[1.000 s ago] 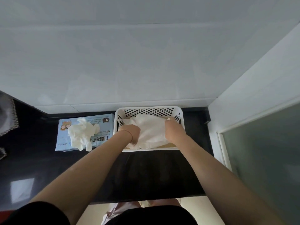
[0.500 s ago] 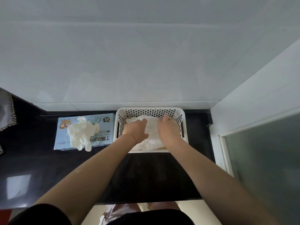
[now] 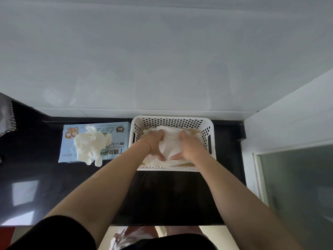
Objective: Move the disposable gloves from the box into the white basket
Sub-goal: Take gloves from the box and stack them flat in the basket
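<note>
A white perforated basket (image 3: pixel 173 120) stands on the black counter against the back wall. Inside it lies a pile of white disposable gloves (image 3: pixel 171 141). My left hand (image 3: pixel 155 143) and my right hand (image 3: pixel 189 145) both lie flat on that pile, fingers spread, pressing it down, thumbs pointing toward each other. To the left of the basket lies a light blue glove box (image 3: pixel 117 130) marked XL, with a bunch of white gloves (image 3: pixel 90 143) sticking out of its top and hanging over its front edge.
The black counter (image 3: pixel 162 195) runs from the white tiled wall to its front edge near my body. A white frame with a frosted glass panel (image 3: pixel 297 186) closes the right side. A grey cloth (image 3: pixel 5 114) hangs at the far left.
Both hands have moved closer together on the gloves in the basket and now press flat on the pile; a second ago the right hand was at the basket's right side.
</note>
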The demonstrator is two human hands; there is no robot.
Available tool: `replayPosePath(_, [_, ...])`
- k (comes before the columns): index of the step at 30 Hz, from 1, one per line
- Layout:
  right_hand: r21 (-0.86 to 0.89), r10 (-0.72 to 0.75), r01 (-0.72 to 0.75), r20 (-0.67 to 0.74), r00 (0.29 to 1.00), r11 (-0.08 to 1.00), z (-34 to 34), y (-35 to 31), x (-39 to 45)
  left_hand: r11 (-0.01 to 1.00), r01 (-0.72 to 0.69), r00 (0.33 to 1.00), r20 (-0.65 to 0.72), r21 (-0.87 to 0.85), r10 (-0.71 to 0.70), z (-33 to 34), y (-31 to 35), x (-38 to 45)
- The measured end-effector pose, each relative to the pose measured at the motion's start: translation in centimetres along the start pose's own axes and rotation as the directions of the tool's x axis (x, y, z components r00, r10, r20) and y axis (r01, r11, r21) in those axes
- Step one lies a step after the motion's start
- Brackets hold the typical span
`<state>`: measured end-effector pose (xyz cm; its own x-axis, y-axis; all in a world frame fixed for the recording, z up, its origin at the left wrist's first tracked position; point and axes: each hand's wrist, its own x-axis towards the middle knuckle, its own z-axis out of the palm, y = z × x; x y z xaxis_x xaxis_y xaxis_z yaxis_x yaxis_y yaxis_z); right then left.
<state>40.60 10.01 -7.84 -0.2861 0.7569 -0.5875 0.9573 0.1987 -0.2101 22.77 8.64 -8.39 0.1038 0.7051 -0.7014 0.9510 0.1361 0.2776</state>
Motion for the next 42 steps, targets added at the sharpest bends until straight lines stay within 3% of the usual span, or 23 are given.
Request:
replayPosePath(8, [-0.041,0.007,-0.009,-0.041,0.999,0.999,0.7,0.1,-0.1,0.985,0.036,0.999,-0.015,0.171,-0.034,0.9,0.3,-0.1])
replayPosePath(10, [-0.01,0.037,-0.037,0.002,0.999,0.999,0.3,-0.1,-0.3,0.988,0.033,0.999,0.007,0.15,-0.034,0.5,0.3,-0.2])
replayPosePath(13, [0.004,0.102,-0.104,0.18,0.978,0.995,-1.5,-0.6,-0.7,1.0,0.011,0.993,0.115,0.024,-0.014,-0.8,0.1,-1.0])
replayPosePath(15, [-0.029,0.074,-0.069,0.181,0.981,0.997,-3.3,-1.6,-0.9,0.995,-0.014,0.986,0.162,-0.098,0.03,-2.2,-0.1,-2.0])
replayPosePath(16, [-0.036,0.053,-0.05,0.102,0.993,0.998,-4.1,-2.4,-1.1,0.986,-0.025,0.994,0.102,-0.165,0.042,-3.0,-0.2,-2.7])
replayPosePath(18, [0.048,0.031,-0.026,-0.115,0.993,0.999,-5.1,-4.3,-1.5,0.955,-0.053,0.988,-0.153,-0.293,0.008,-4.6,-0.6,-4.2])
replayPosePath(20, [0.187,-0.012,0.061,-0.252,0.968,0.98,-5.8,-7.1,-2.2,0.921,-0.092,0.919,-0.389,-0.38,-0.069,-6.3,-1.3,-6.1])
replayPosePath(23, [0.364,-0.101,0.2,-0.273,0.957,0.91,-6.0,-12.1,-3.6,0.894,-0.121,0.823,-0.548,-0.432,-0.154,-8.4,-4.2,-9.5])
replayPosePath(26, [0.43,-0.173,0.277,-0.265,0.949,0.859,-4.9,-16.7,-4.1,0.901,-0.09,0.77,-0.604,-0.425,-0.208,-9.4,-8.5,-12.3])
replayPosePath(29, [0.46,-0.211,0.281,-0.198,0.957,0.842,-3.4,-20.7,-4.2,0.921,-0.008,0.82,-0.53,-0.389,-0.216,-9.2,-12.5,-13.7])
replayPosePath(32, [0.355,-0.214,0.242,-0.118,0.97,0.903,-1.9,-23.3,-4.1,0.939,-0.003,0.876,-0.453,-0.343,-0.163,-8.5,-15.2,-14.3])
replayPosePath(36, [0.29,-0.173,0.209,-0.147,0.974,0.934,-1.0,-24.5,-4.0,0.947,-0.038,0.932,-0.352,-0.32,-0.082,-7.5,-17.0,-14.9])
replayPosePath(42, [0.292,-0.071,0.162,-0.298,0.952,0.943,-2.1,-24.8,-4.5,0.919,-0.169,0.901,-0.434,-0.355,-0.002,-8.1,-18.7,-14.8])
